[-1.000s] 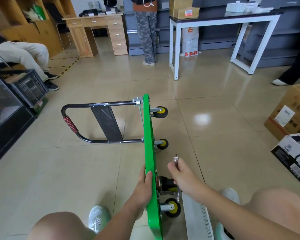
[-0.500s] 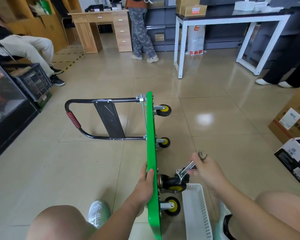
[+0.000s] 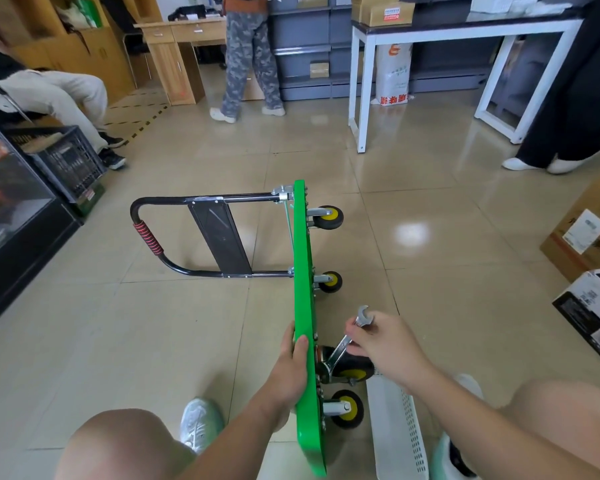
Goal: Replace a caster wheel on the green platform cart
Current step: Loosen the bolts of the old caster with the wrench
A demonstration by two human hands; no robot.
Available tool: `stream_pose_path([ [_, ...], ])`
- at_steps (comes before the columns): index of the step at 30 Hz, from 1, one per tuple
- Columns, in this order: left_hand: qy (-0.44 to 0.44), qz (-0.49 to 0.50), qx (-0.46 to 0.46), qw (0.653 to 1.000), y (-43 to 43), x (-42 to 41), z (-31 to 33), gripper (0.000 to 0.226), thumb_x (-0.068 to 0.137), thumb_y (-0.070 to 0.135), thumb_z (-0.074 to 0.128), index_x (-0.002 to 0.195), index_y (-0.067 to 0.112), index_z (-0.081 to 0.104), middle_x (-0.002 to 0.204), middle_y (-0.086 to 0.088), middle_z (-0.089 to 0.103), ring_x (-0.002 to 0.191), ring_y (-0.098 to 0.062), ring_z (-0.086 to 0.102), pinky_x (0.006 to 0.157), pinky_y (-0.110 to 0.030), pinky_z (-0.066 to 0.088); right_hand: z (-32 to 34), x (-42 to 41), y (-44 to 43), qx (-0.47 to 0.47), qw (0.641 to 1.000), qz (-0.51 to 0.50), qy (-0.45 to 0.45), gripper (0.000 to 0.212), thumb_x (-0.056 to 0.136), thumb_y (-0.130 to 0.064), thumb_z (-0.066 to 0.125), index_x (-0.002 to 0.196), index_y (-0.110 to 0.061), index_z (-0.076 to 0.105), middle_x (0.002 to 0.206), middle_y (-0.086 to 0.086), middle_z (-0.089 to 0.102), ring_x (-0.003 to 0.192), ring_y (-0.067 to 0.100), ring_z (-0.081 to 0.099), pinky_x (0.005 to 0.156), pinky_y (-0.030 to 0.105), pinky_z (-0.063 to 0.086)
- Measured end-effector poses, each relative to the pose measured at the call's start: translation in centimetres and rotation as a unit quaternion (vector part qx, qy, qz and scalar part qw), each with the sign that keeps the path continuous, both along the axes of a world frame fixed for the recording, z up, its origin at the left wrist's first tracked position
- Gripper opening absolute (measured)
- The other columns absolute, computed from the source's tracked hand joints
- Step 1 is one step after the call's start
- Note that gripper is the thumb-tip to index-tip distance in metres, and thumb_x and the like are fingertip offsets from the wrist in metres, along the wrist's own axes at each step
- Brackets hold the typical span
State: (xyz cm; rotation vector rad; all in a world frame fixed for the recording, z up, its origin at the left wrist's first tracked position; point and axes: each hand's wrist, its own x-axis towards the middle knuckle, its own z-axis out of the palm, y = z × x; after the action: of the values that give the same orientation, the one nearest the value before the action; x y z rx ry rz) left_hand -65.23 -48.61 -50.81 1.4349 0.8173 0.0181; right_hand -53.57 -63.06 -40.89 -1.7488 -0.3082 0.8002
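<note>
In the head view, the green flat platform cart stands on its long edge on the tiled floor, between the person's knees. Its deck is upright and its black tubular handle points out to the left. The left hand has its grip closed over the upper edge of the deck, with the thumb on the near face, and it steadies the cart. The right hand has its grip closed on the upper part of a silver open-ended metal wrench. The free jaw of the wrench sticks out above the fingers, and its lower end sits at the mount of the black caster wheel with yellow hub, just beside the deck. Three other black and yellow casters are also on the underside, so all four places are filled. I judge that the work is at the fastening of this one caster, so the task seems to be in its middle. I cannot tell whether the wrench loosens an old wheel or tightens a new one. The nut or bolt itself is too small to see, and the right hand covers part of the wheel. A white perforated plastic basket lies on the floor beside the casters. Its near end is cut off by the frame, and I cannot make out what is in it.
</note>
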Motion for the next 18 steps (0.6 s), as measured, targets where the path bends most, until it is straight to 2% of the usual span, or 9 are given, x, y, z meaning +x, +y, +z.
stream_pose_path([
  [6, -0.007, -0.005, -0.002, 1.000, 0.2, 0.0, -0.3, 0.044, 0.095, 0.070, 0.030, 0.137, 0.080, 0.024, 0.147, 0.007, 0.054, 0.128, -0.023, 0.058, 0.109, -0.057, 0.047, 1.6, 1.0, 1.2, -0.014, 0.995, 0.100, -0.014, 0.008, 0.089, -0.009, 0.073, 0.098, -0.008, 0.073, 0.094, 0.006, 0.076, 0.084, 0.013, 0.076, 0.072, 0.019, 0.059],
  [10, 0.000, -0.007, -0.005, 1.000, 0.1, 0.0, 0.0, 0.042, 0.098, 0.069, 0.029, 0.138, 0.079, 0.023, 0.145, 0.006, 0.055, 0.126, -0.023, 0.059, 0.108, -0.056, 0.047, 2.0, 1.8, 2.3, -0.027, 0.987, 0.157, -0.035, 0.004, 0.090, -0.011, 0.073, 0.094, -0.008, 0.073, 0.079, -0.003, 0.075, 0.076, 0.008, 0.075, 0.069, 0.018, 0.057],
  [13, -0.002, -0.007, -0.005, 1.000, 0.1, -0.1, 0.2, 0.040, 0.101, 0.067, 0.028, 0.139, 0.078, 0.024, 0.144, 0.006, 0.056, 0.126, -0.022, 0.059, 0.109, -0.056, 0.047, 1.8, 2.3, 3.3, -0.051, 0.977, 0.192, -0.072, 0.004, 0.091, -0.019, 0.073, 0.092, -0.015, 0.074, 0.079, -0.010, 0.077, 0.080, 0.009, 0.076, 0.076, 0.026, 0.061],
  [16, -0.006, -0.007, -0.001, 1.000, 0.1, -0.1, 0.5, 0.040, 0.107, 0.060, 0.027, 0.145, 0.072, 0.021, 0.144, 0.008, 0.056, 0.126, -0.019, 0.060, 0.110, -0.053, 0.048, 1.1, 2.6, 4.4, -0.058, 0.973, 0.206, -0.088, 0.010, 0.091, -0.023, 0.073, 0.093, -0.014, 0.076, 0.090, -0.005, 0.078, 0.083, 0.014, 0.076, 0.084, 0.037, 0.062],
  [18, -0.004, -0.008, -0.001, 1.000, 0.1, -0.1, 0.6, 0.041, 0.108, 0.059, 0.026, 0.146, 0.071, 0.020, 0.145, 0.008, 0.055, 0.126, -0.018, 0.059, 0.110, -0.053, 0.047, 0.9, 2.5, 5.0, -0.074, 0.967, 0.219, -0.110, 0.013, 0.091, -0.024, 0.072, 0.095, -0.013, 0.076, 0.094, -0.002, 0.078, 0.080, 0.014, 0.076, 0.083, 0.038, 0.062],
])
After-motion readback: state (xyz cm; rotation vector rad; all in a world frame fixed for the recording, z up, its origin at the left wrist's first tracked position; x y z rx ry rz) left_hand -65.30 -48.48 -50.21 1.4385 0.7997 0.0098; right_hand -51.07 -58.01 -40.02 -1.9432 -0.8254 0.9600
